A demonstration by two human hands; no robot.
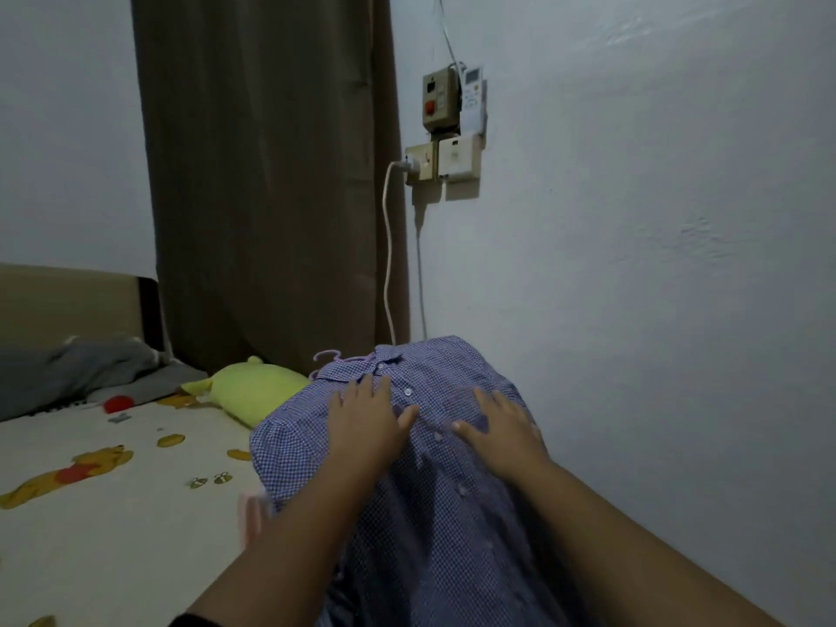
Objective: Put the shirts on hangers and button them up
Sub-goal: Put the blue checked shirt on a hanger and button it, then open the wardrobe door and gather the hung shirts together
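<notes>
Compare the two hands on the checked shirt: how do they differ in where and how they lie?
The left hand lies nearer the collar, beside the hanger hook; the right hand lies lower, toward the wall. The left thumb points right, the right thumb left, toward the button line between them. Both rest flat, fingers straight, on the checked shirt.

We see the shirt (434, 468) lying on the bed (113, 513) along the right wall, its collar at the far end with the hanger (328, 356) hook poking out to the left. Our left hand (366, 416) and right hand (502, 429) rest flat on it, either side of the button line. A plush toy (251, 391) lies just left of the collar, a pillow (81, 371) farther left.
</notes>
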